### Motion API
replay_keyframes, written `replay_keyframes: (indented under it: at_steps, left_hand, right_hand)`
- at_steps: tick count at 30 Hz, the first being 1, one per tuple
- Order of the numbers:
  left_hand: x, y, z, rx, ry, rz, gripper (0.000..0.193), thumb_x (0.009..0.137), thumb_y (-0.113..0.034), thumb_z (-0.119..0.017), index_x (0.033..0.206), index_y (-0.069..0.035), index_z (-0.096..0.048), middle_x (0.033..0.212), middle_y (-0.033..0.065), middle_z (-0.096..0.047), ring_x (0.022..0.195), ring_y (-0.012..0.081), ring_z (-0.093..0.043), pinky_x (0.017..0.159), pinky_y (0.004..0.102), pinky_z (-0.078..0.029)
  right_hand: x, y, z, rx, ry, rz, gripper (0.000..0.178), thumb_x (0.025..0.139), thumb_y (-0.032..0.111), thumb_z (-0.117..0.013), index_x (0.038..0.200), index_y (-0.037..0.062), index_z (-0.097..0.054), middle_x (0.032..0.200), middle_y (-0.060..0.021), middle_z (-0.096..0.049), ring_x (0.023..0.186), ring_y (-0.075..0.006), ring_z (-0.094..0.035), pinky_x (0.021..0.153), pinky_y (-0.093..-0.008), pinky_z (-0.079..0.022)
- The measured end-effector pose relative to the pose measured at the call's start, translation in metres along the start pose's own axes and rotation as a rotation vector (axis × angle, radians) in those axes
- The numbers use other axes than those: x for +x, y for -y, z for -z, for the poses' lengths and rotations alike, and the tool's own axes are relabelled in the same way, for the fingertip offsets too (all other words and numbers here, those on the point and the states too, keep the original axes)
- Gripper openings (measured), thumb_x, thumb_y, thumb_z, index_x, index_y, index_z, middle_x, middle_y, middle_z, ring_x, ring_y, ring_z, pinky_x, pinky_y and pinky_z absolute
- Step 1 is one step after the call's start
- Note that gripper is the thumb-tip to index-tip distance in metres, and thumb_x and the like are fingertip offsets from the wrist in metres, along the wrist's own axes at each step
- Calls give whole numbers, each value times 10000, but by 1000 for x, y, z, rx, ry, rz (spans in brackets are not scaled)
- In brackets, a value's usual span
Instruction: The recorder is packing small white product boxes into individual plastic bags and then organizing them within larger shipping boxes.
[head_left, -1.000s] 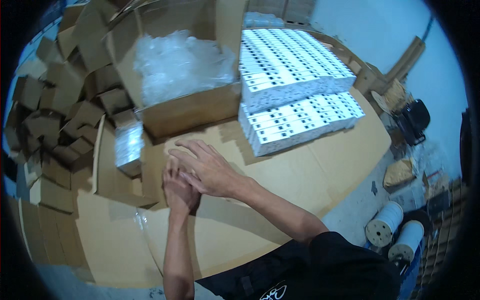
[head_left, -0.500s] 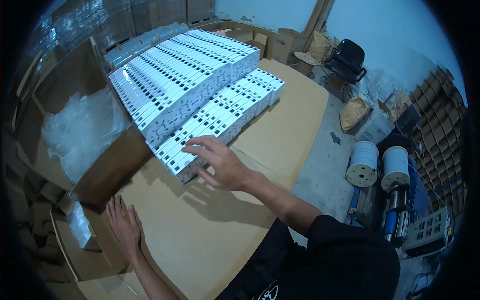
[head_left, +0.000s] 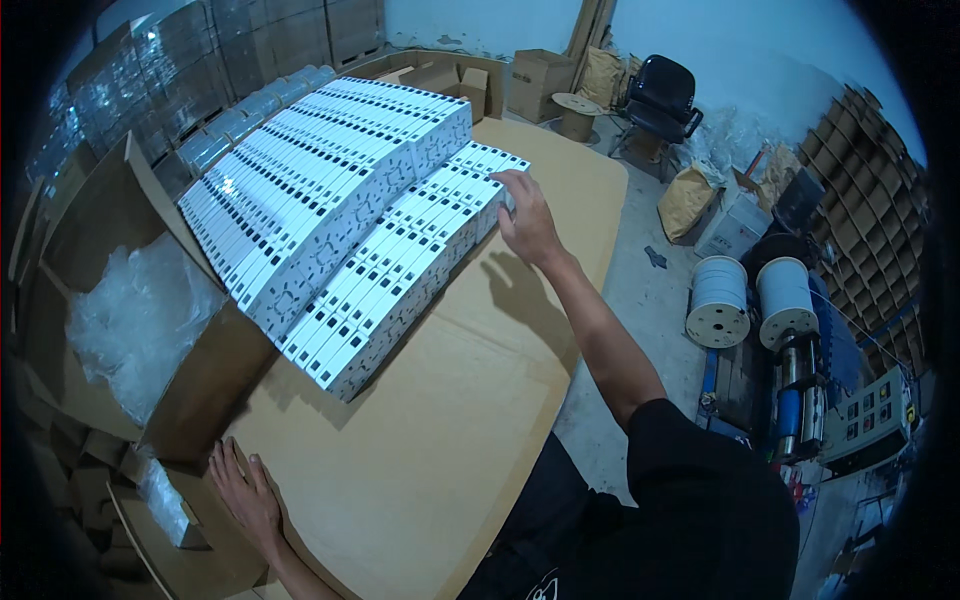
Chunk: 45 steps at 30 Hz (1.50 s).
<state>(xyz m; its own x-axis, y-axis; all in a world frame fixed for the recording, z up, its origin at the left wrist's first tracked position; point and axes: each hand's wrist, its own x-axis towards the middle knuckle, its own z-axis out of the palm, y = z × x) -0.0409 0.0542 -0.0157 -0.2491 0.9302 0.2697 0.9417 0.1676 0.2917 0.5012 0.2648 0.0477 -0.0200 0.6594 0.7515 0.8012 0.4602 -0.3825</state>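
Observation:
Stacked rows of flat white plastic boxes with small dark square openings (head_left: 290, 190) cover the far part of the cardboard-topped table (head_left: 400, 470). A lower row of the same white boxes (head_left: 385, 270) runs along the stack's near right side. At the far right end of this lower row is my right hand (head_left: 530, 220), fingers bent over the edge and thumb apart beside it; whether they press on the boxes is hard to see. My left hand (head_left: 247, 497) lies flat on the table's left edge, fingers stretched out, holding nothing.
To the left stands an open carton (head_left: 200, 385) with clear plastic bags (head_left: 140, 320) inside. A smaller carton (head_left: 190, 555) sits below it. Beyond the table's right edge are cable spools (head_left: 718, 300), a black chair (head_left: 662, 95), paper sacks (head_left: 688, 200) and a control box (head_left: 868, 420).
My right hand has moved from the near end of the lower row to its far right end. My left hand stays flat on the table. The view has shifted slightly.

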Motion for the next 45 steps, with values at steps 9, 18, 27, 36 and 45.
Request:
replay_keyframes:
  at_steps: [9,18,27,36,45]
  left_hand:
    - [0,3,3,28,15,-12,513,1052,-350,-489,1459,-39,-508,1552,209,-421,1456,413,-329,1207,514,-252]
    - [1,-1,3,24,12,0,504,1055,-331,-482,1467,-40,-495,1551,213,-424,1452,418,-336,1206,511,-255]
    - [-4,12,-5,47,-6,-35,492,1063,-315,-479,1479,-51,-485,1553,190,-430,1459,397,-333,1212,494,-253]
    - [-14,-5,5,-235,-99,-33,337,1010,-147,-581,1298,29,-599,1420,192,-545,1328,338,-509,1132,424,-382]
    - [-18,-21,5,-721,-105,-2,219,943,-10,-610,1155,37,-636,1234,156,-607,1133,256,-615,977,359,-507]
  right_hand:
    - [0,-79,-4,-224,91,-236,503,812,-86,-639,1290,63,-588,1382,-205,-488,1300,-396,-492,1099,-454,-431]
    - [2,-116,-3,-135,49,-253,622,700,-183,-593,1264,63,-500,1308,-236,-514,1212,-464,-517,1039,-472,-455]
    - [-9,-114,18,-89,111,-265,465,686,-198,-571,1054,79,-637,1204,-183,-548,1147,-407,-559,980,-453,-488]
    - [-25,-20,63,-165,292,-51,304,751,-14,-679,1035,91,-661,1078,-125,-606,1070,-345,-588,905,-410,-493]
    - [-38,124,51,154,482,113,282,762,13,-696,1036,51,-642,968,-134,-625,946,-344,-635,818,-412,-522]
